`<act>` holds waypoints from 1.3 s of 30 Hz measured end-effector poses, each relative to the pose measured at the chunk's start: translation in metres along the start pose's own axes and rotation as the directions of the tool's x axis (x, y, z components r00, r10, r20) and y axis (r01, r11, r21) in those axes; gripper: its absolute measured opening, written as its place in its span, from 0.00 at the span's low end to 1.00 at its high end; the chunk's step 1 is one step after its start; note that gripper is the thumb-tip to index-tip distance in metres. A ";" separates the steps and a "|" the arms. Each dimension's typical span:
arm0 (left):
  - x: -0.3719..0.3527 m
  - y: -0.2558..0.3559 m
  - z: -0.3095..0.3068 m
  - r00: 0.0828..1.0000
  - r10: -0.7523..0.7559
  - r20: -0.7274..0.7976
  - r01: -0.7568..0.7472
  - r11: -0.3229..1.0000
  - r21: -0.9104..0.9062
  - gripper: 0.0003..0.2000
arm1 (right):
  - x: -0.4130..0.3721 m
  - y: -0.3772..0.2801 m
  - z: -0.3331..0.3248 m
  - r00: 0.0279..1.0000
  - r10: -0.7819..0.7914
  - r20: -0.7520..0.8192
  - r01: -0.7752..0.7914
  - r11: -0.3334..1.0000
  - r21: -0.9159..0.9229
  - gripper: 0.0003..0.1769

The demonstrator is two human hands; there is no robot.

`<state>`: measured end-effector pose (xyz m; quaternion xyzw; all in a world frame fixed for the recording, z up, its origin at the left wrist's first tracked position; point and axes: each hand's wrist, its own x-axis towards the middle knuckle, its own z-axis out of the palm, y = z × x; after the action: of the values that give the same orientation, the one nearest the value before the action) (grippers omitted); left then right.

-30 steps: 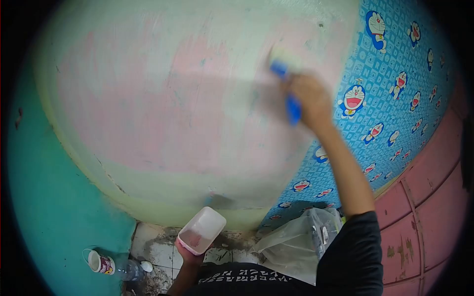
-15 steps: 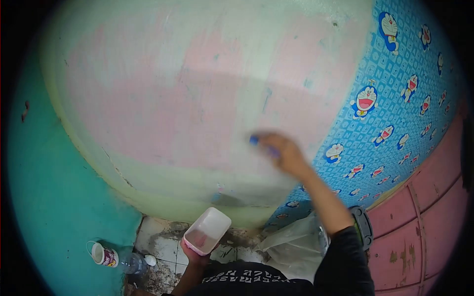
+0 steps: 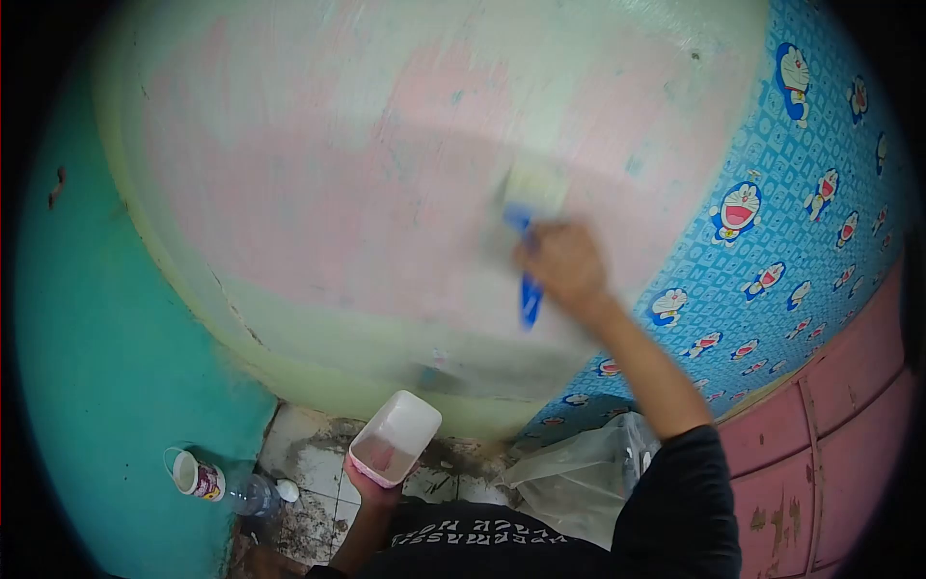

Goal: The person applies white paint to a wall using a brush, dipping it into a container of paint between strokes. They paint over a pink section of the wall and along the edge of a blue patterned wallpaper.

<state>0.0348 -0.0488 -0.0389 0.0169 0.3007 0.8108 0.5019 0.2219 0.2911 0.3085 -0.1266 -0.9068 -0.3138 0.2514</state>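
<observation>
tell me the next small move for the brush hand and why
Probably drag the brush leftward across the pink patch: the right hand presses its bristles to the wall, uncoated pink shows beside them, and the left hand holds the tub below.

Wall (image 3: 338, 193), 12 o'clock: matt, patchy painted plaster | brush (image 3: 526, 246): glossy blue plastic handle | tub (image 3: 397, 434), 6 o'clock: smooth white plastic | bag (image 3: 579, 473), 5 o'clock: crinkled clear plastic film

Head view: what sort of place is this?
Probably a room corner in a home, being painted: a patchy pink and pale-green wall, blue cartoon wallpaper beside it, a stained tile floor. The right hand holds a brush to the wall; the left hand holds a tub.
</observation>
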 end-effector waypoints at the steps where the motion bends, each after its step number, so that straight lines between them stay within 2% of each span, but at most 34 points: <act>1: -0.002 0.002 0.001 1.000 0.005 0.001 -0.005 1.000 -0.006 0.38 | -0.031 -0.030 0.051 0.898 -0.145 -0.415 0.170 0.985 0.023 0.12; 4: -0.004 0.000 -0.011 0.999 0.032 -0.014 -0.031 0.999 0.021 0.38 | -0.097 -0.127 0.117 0.969 -0.170 -0.177 0.195 0.972 0.133 0.12; 6: -0.005 0.003 -0.012 0.999 0.042 -0.011 -0.042 0.999 -0.009 0.38 | -0.130 -0.171 0.158 0.992 -0.117 -0.056 0.128 0.950 0.284 0.12; 8: -0.008 0.006 -0.005 0.999 0.037 0.002 -0.037 0.996 -0.082 0.38 | -0.128 -0.181 0.168 0.996 -0.068 0.053 0.041 0.913 0.406 0.12; 10: -0.009 0.008 -0.011 1.000 0.028 0.006 -0.028 0.995 -0.099 0.38 | -0.099 -0.158 0.138 0.987 -0.022 0.159 -0.061 0.867 0.494 0.12; 12: -0.004 0.007 -0.014 1.000 0.012 0.003 -0.012 0.996 -0.090 0.37 | -0.050 -0.094 0.089 0.996 -0.032 -0.085 0.074 0.828 0.556 0.14; 13: -0.002 0.011 -0.013 1.000 0.003 -0.006 -0.004 0.997 -0.077 0.37 | -0.029 -0.058 0.071 0.988 0.032 -0.149 0.073 0.759 0.647 0.21; 14: 0.003 0.014 -0.012 1.000 -0.003 -0.002 0.002 0.997 -0.077 0.37 | -0.006 -0.024 0.041 0.959 0.167 -0.230 0.045 0.708 0.704 0.16; 15: 0.007 0.018 -0.010 1.000 -0.009 0.001 0.009 0.997 -0.078 0.37 | 0.015 0.006 0.006 0.942 0.294 -0.159 -0.088 0.677 0.730 0.11; 16: 0.012 0.022 -0.008 1.000 -0.014 0.013 0.015 0.996 -0.092 0.37 | 0.041 0.043 -0.034 0.924 0.254 -0.285 -0.017 0.773 0.634 0.10; 17: 0.015 0.027 -0.004 1.000 -0.020 0.023 0.023 0.994 -0.107 0.37 | 0.062 0.072 -0.070 0.911 0.332 -0.244 -0.085 0.731 0.677 0.11; 18: 0.014 0.033 0.009 1.000 -0.018 0.014 0.019 0.993 -0.118 0.37 | 0.083 0.102 -0.094 0.860 0.308 -0.406 -0.025 0.821 0.571 0.13; 19: 0.016 0.039 0.014 0.999 -0.028 0.028 0.031 0.992 -0.122 0.37 | 0.101 0.118 -0.130 0.833 0.354 -0.424 -0.070 0.829 0.554 0.13; 20: 0.019 0.043 0.019 0.998 -0.039 0.043 0.044 0.991 -0.129 0.37 | 0.115 0.137 -0.156 0.794 0.350 -0.496 -0.101 0.882 0.460 0.11; 21: 0.021 0.046 0.023 0.997 -0.052 0.055 0.059 0.989 -0.135 0.37 | 0.126 0.147 -0.173 0.754 0.337 -0.564 -0.138 0.921 0.365 0.09; 24: 0.029 0.054 0.014 0.995 -0.030 0.091 0.036 0.997 -0.064 0.39 | 0.144 0.140 -0.183 0.613 0.303 -0.730 -0.138 0.951 0.278 0.08; 25: 0.031 0.056 0.008 0.994 -0.033 0.105 0.038 0.998 -0.048 0.39 | 0.141 0.136 -0.168 0.599 0.147 -0.787 -0.151 0.986 0.069 0.06; 26: 0.033 0.059 0.002 0.995 -0.036 0.090 0.040 0.998 -0.050 0.39 | 0.129 0.121 -0.152 0.655 -0.037 -0.755 -0.086 0.989 -0.123 0.05; 28: 0.033 0.066 -0.006 0.997 -0.040 0.067 0.044 0.997 -0.058 0.39 | 0.100 0.082 -0.083 0.746 -0.091 -0.660 0.013 0.992 -0.123 0.10; 29: 0.033 0.069 -0.009 0.997 -0.041 0.059 0.045 0.997 -0.065 0.39 | 0.078 0.046 -0.049 0.844 -0.081 -0.531 -0.044 0.975 -0.219 0.11; 30: 0.032 0.073 -0.012 0.997 -0.045 0.058 0.050 0.996 -0.077 0.40 | 0.047 0.012 0.007 0.907 -0.023 -0.420 -0.060 0.981 -0.182 0.10; 31: 0.031 0.076 -0.015 0.998 -0.041 0.046 0.044 0.997 -0.070 0.40 | 0.020 -0.031 0.036 0.929 -0.052 -0.367 0.017 0.995 -0.098 0.10; 32: 0.030 0.079 -0.017 0.999 -0.037 0.034 0.039 0.997 -0.063 0.40 | -0.004 -0.072 0.071 0.892 -0.059 -0.447 0.060 0.998 -0.012 0.14; 34: 0.029 0.084 -0.020 1.000 -0.027 0.008 0.027 0.999 -0.030 0.39 | -0.043 -0.143 0.104 0.956 -0.047 -0.289 0.095 0.983 0.157 0.14; 36: 0.032 0.089 -0.022 0.999 -0.041 0.026 0.042 0.998 -0.036 0.39 | -0.076 -0.196 0.147 0.995 0.022 -0.102 0.011 0.951 0.308 0.12; 39: 0.036 0.096 -0.031 0.996 -0.074 0.054 0.078 0.994 -0.081 0.37 | -0.097 -0.252 0.175 0.951 0.301 0.075 -0.293 0.794 0.532 0.09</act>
<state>-0.0704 -0.0640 -0.0260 0.0052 0.2540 0.8023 0.5402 0.1402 0.2006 0.0105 -0.1896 -0.9252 -0.0048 0.3287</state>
